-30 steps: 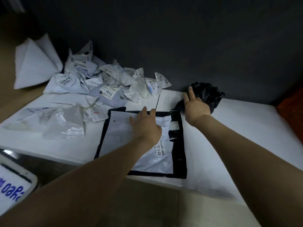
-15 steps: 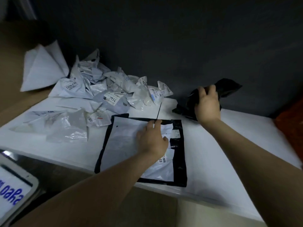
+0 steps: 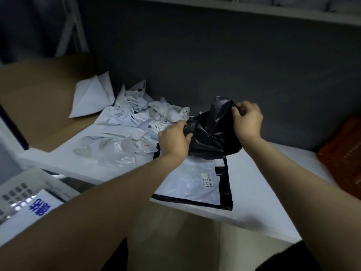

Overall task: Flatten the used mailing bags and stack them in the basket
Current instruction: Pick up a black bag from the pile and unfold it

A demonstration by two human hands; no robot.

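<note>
Both hands grip the crumpled black bag (image 3: 213,133): left hand (image 3: 173,138) pinches its near-left edge, right hand (image 3: 247,119) its top-right corner, just above the flattened bags (image 3: 195,182) on the table (image 3: 263,202). Step: opening it out. Next prob. needs pulling edges apart, pressing flat w/ palms. Basket (image 3: 29,189) down left.
</note>
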